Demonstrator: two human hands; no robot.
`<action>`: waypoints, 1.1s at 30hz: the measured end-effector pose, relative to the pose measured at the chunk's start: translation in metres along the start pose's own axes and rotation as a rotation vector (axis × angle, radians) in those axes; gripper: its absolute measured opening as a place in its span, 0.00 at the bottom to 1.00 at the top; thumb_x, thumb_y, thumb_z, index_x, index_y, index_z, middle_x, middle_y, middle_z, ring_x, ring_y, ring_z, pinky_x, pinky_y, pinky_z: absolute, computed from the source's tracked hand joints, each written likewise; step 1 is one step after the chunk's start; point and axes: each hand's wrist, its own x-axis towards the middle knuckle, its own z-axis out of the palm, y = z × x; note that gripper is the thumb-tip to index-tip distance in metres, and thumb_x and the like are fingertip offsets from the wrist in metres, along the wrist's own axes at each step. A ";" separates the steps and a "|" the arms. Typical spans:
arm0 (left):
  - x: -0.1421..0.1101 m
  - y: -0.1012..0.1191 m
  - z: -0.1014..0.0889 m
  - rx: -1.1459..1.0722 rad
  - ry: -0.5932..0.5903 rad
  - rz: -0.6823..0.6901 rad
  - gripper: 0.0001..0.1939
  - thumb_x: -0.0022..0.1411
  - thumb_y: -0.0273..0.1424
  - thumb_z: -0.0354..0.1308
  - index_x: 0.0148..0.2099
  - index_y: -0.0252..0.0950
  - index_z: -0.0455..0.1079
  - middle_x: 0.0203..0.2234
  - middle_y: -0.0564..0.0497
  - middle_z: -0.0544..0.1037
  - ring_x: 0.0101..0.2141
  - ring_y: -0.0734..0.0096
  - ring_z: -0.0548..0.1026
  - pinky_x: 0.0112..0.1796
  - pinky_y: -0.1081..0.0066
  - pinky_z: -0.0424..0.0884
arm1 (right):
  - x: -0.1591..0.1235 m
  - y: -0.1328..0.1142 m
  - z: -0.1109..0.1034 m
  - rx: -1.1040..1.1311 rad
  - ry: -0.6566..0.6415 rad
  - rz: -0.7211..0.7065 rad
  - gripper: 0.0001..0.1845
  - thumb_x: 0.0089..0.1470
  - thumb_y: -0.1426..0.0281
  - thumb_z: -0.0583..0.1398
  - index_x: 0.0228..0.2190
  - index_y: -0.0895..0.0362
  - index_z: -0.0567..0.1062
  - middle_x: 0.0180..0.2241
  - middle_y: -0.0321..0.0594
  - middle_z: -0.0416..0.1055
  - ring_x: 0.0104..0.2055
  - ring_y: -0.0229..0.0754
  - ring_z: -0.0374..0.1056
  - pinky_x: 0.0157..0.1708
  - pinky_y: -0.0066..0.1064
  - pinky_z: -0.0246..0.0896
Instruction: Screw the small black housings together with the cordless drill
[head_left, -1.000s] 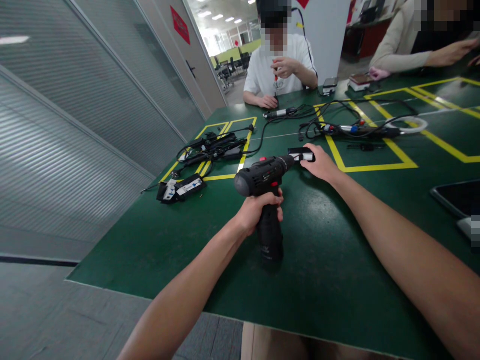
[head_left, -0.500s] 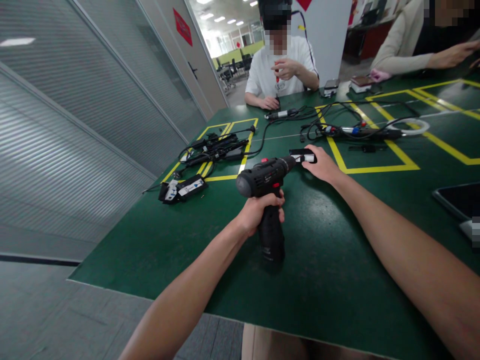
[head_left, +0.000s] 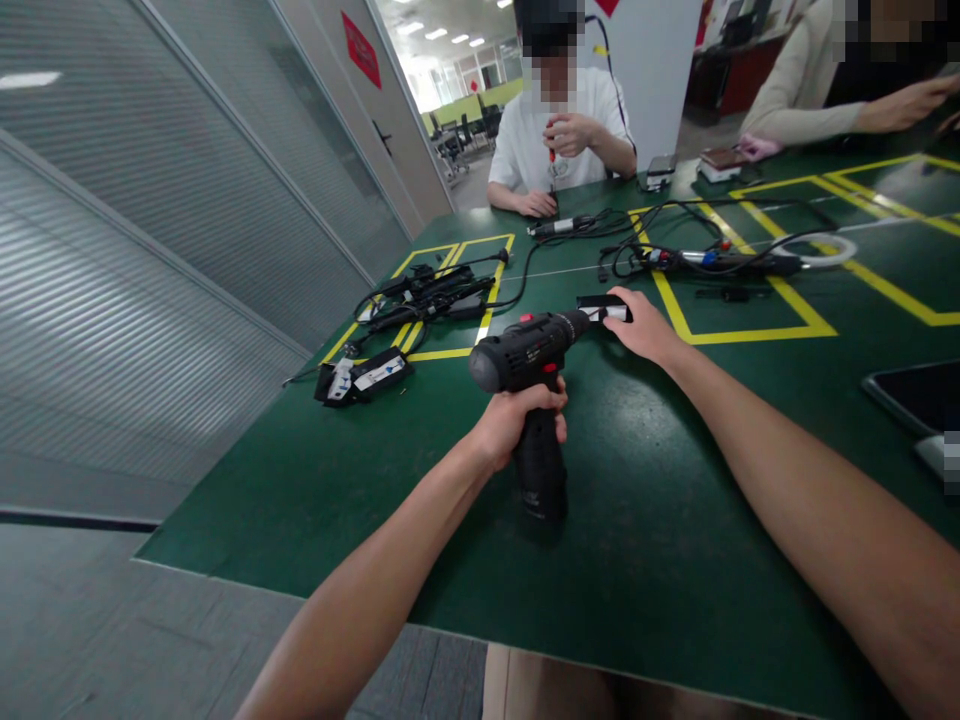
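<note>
My left hand (head_left: 517, 425) is wrapped round the grip of a black cordless drill (head_left: 529, 352) with red switches. The drill points away to the right, and its tip meets a small black box with a white face (head_left: 606, 306). On the right side of that box, my right hand (head_left: 641, 325) holds it with thumb and fingers against the green table. Whether the bit touches a screw there is too small to make out. Further left lies a similar opened black case with white parts (head_left: 381, 372).
Bundled black adapters and cables (head_left: 431, 295) lie at the left on yellow tape. Cabled tools (head_left: 705, 260) and a white ring (head_left: 821, 250) are at the right. A phone (head_left: 919, 395) rests at the right edge. Across the table (head_left: 315, 500), a person (head_left: 555, 140) holds a red screwdriver.
Both hands, the drill and the small box keep nearly the same positions. The whole view has shifted very slightly.
</note>
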 end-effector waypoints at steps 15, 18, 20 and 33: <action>-0.001 0.001 0.000 -0.003 -0.009 0.005 0.12 0.48 0.30 0.58 0.37 0.32 0.65 0.25 0.54 0.68 0.19 0.74 0.71 0.25 0.70 0.66 | 0.001 0.003 0.002 0.020 0.010 0.011 0.23 0.53 0.64 0.58 0.52 0.52 0.71 0.49 0.47 0.67 0.49 0.54 0.68 0.52 0.46 0.62; 0.000 0.000 0.000 -0.008 -0.014 0.002 0.12 0.48 0.30 0.58 0.37 0.33 0.65 0.25 0.54 0.68 0.19 0.74 0.72 0.25 0.70 0.66 | 0.001 0.004 0.002 0.015 0.010 0.011 0.24 0.53 0.64 0.58 0.52 0.52 0.71 0.49 0.48 0.67 0.50 0.55 0.68 0.53 0.46 0.61; 0.000 0.000 0.000 -0.012 -0.015 -0.001 0.12 0.48 0.30 0.58 0.37 0.33 0.65 0.25 0.54 0.68 0.19 0.74 0.72 0.25 0.70 0.66 | 0.001 0.004 0.002 0.014 0.010 0.006 0.24 0.53 0.64 0.58 0.52 0.52 0.71 0.49 0.48 0.67 0.50 0.55 0.68 0.53 0.47 0.61; 0.000 0.000 0.001 -0.018 -0.007 -0.003 0.12 0.48 0.30 0.59 0.37 0.33 0.65 0.25 0.54 0.68 0.19 0.73 0.72 0.24 0.71 0.65 | 0.000 0.003 0.001 -0.006 0.018 -0.027 0.24 0.53 0.63 0.59 0.52 0.52 0.71 0.49 0.48 0.68 0.49 0.54 0.68 0.53 0.47 0.61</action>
